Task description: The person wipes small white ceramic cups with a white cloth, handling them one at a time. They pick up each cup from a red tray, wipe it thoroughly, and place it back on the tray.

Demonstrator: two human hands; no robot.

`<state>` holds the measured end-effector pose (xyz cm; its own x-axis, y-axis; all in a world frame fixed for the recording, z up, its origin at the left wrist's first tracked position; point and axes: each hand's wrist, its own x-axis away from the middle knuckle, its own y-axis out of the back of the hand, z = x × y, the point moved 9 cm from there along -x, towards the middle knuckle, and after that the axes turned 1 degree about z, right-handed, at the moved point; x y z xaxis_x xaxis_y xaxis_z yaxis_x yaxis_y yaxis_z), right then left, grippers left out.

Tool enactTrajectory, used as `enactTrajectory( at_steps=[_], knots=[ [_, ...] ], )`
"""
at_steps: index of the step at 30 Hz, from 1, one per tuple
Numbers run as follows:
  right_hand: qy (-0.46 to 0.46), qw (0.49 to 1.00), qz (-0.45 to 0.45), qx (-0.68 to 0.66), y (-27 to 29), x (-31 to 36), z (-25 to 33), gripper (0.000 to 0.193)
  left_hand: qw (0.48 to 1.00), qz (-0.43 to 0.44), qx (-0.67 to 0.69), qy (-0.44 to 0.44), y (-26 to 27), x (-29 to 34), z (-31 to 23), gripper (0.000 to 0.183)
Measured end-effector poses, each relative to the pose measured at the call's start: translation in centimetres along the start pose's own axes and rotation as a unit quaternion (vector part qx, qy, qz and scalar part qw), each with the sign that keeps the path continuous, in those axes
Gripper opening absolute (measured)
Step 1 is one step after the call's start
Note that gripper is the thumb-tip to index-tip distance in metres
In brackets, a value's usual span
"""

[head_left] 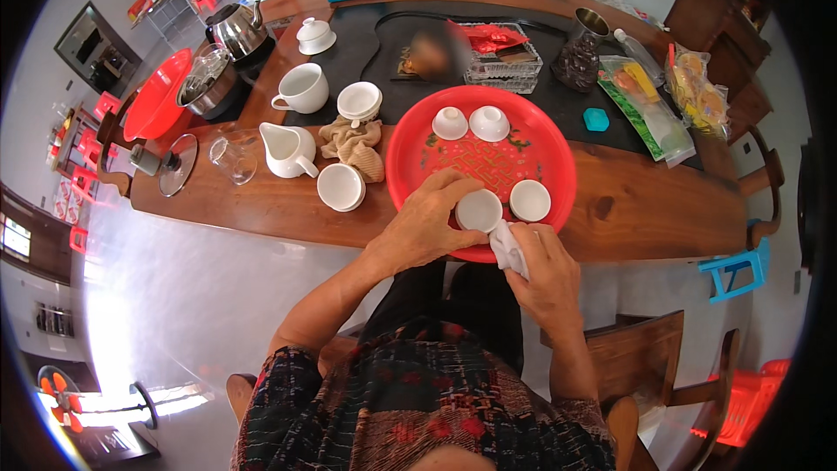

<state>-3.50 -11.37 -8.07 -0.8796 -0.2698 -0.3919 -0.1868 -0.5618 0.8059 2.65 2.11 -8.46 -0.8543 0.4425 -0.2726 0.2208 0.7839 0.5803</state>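
A small white teacup (479, 210) is gripped between the thumb and fingers of my left hand (429, 220), above the near part of a round red tray (410, 144). My right hand (542, 266) pinches a crumpled white tissue (506, 249) against the cup's near right side. Just right of the held cup, another white teacup (530, 201) stands upright on the tray. Toward the tray's far side, two more white cups, a left one (450, 123) and a right one (489, 123), sit upside down. A gold pattern decorates the tray's middle.
Left of the tray are stacked white cups (341, 187), a brown cloth (353, 146), a white pitcher (289, 151), a white mug (302, 89) and a lidded bowl (315, 36). A glass ashtray (501, 61), dark vase (579, 52) and food packets (643, 105) lie beyond, on the wooden table (645, 209).
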Motion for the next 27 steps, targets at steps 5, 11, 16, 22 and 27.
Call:
enactTrajectory(
  at_steps=[5, 11, 16, 22, 27],
  knots=[
    [-0.024, 0.983, -0.004, -0.18, 0.2, 0.3, -1.3, 0.051, 1.0, -0.012, 0.021, 0.004, 0.4, 0.2, 0.4, 0.056],
    [-0.109, 0.938, -0.05, -0.326, 0.2, 1.6, -3.7, 0.043, 0.98, -0.06, 0.177, 0.067, 1.7, 0.2, 1.2, 0.05],
    [-0.126, 0.921, -0.095, -0.355, 1.3, 2.1, -3.8, 0.041, 0.951, -0.027, 0.29, 0.107, 2.0, -1.9, 1.1, 0.044],
    [-0.136, 0.929, -0.086, -0.333, 1.1, 3.0, -4.0, 0.041, 0.997, -0.067, 0.042, -0.018, 5.7, -2.5, -3.0, 0.046],
    [-0.179, 0.917, -0.102, -0.342, 1.6, 4.5, -4.3, 0.042, 0.991, -0.096, -0.087, 0.016, 11.4, 0.0, -2.5, 0.052]
  ],
)
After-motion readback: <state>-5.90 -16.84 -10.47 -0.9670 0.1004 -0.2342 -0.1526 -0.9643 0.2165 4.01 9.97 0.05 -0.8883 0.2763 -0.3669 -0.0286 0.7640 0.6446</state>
